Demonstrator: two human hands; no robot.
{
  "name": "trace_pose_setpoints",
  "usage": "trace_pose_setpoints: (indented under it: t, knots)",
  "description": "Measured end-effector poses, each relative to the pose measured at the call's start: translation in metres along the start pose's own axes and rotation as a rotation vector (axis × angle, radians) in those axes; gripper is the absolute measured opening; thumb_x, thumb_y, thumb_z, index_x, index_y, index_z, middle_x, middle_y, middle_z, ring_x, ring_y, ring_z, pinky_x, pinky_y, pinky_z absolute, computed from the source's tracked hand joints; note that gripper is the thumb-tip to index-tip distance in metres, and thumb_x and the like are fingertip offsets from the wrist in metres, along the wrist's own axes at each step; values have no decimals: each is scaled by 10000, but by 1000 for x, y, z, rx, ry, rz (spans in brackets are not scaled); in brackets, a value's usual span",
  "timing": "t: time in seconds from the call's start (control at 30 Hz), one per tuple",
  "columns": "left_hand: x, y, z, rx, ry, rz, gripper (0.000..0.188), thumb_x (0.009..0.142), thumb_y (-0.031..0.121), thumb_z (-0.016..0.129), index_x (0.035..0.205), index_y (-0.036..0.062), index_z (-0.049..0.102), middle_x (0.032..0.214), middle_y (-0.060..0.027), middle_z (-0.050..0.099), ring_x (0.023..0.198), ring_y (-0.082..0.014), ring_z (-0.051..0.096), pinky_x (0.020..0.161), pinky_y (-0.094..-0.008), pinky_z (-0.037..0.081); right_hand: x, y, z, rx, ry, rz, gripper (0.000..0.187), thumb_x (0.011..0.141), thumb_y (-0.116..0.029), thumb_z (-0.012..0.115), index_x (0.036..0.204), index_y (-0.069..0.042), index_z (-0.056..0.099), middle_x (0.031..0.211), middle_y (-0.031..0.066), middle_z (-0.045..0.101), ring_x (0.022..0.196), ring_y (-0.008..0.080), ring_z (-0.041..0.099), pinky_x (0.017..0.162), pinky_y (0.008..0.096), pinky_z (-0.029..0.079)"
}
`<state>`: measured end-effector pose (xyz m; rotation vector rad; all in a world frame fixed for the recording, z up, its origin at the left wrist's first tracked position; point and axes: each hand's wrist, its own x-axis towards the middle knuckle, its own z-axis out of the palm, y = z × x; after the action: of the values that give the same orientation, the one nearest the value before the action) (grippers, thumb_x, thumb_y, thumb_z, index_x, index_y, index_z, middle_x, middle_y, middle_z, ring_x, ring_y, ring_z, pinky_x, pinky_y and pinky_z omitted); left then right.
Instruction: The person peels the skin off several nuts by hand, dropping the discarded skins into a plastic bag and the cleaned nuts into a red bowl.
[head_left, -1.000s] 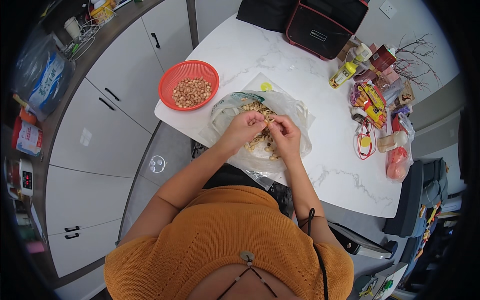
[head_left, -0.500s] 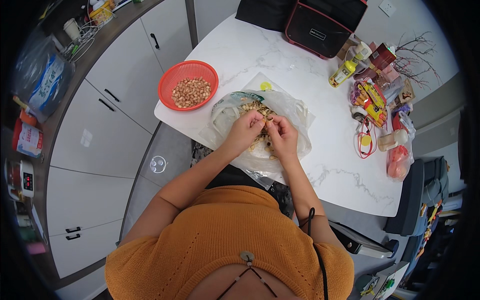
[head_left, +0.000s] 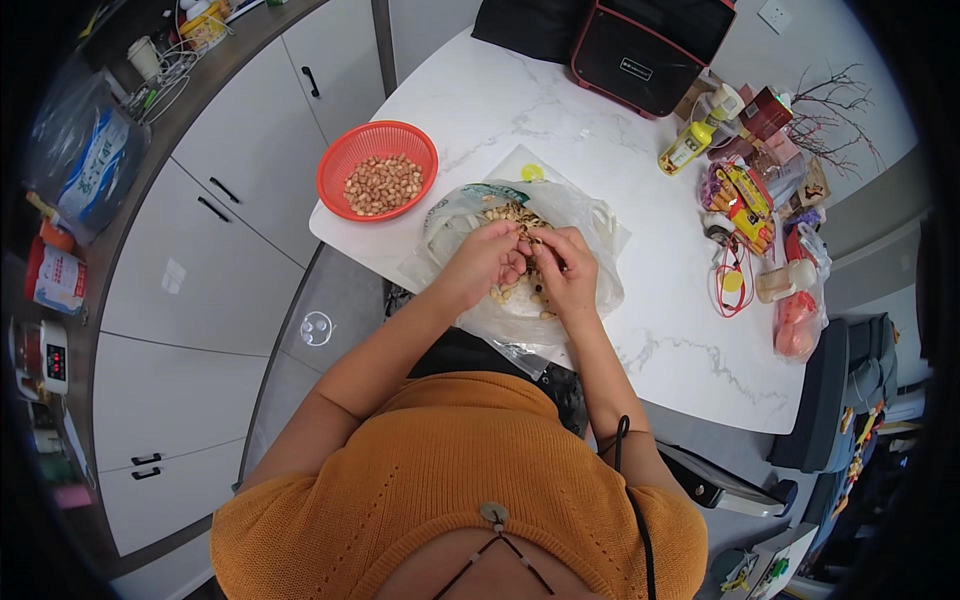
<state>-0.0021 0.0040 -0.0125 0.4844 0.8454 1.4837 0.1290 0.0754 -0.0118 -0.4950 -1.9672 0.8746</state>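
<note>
Above an opened clear plastic bag (head_left: 455, 232), both my hands are close together with fingertips nearly meeting. My left hand (head_left: 487, 262) is closed, its fingers curled and pinching at a peanut, which they mostly hide. My right hand (head_left: 570, 272) pinches at the same small peanut from the other side. Beneath them in the bag lie peanuts in their shells and broken shells (head_left: 513, 214), with several pale ones near my wrists. Off to the left stands a red plastic basket (head_left: 331, 172), holding shelled reddish-brown peanuts (head_left: 384, 186).
The bag lies on a white marbled table (head_left: 690, 350). A black oven-like appliance with red trim (head_left: 640, 55) stands at the back. Along the right are a yellow bottle (head_left: 688, 146), snack packets (head_left: 745, 205), a red cord (head_left: 720, 290) and a jar (head_left: 785, 281). White cabinets (head_left: 200, 270) line the left.
My left fingers have curled inward and turned, and my right fingers have shifted slightly. Both hands stay over the bag; the basket has not moved.
</note>
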Motion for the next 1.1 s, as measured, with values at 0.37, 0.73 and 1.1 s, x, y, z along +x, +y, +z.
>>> trace_pose_setpoints:
  t: [0.37,0.73,1.1]
  knots:
    - [2,2,-2,-28,-17,-4,149,874,85,424,980,15,501,786,-31,548,625,-91,521,527,-203,434,0,-6,-2,1,-17,53,267,722,38,583,956,-76,644,791,39,533,540,76,441,492,188,365]
    - [6,15,-8,-70,73,183,276,884,103,440,1124,-33,463,829,-47,541,738,-134,546,640,-243,464,1,-2,-4,-70,33,162,260,732,-11,600,986,-63,595,774,45,548,536,90,456,498,214,383]
    - [18,76,-64,-241,595,634,309,875,137,481,1133,-29,442,1054,-93,480,1028,-188,459,942,-348,370,-2,-4,-14,-172,-657,112,137,684,-84,623,816,-117,625,741,45,580,665,215,574,584,303,452]
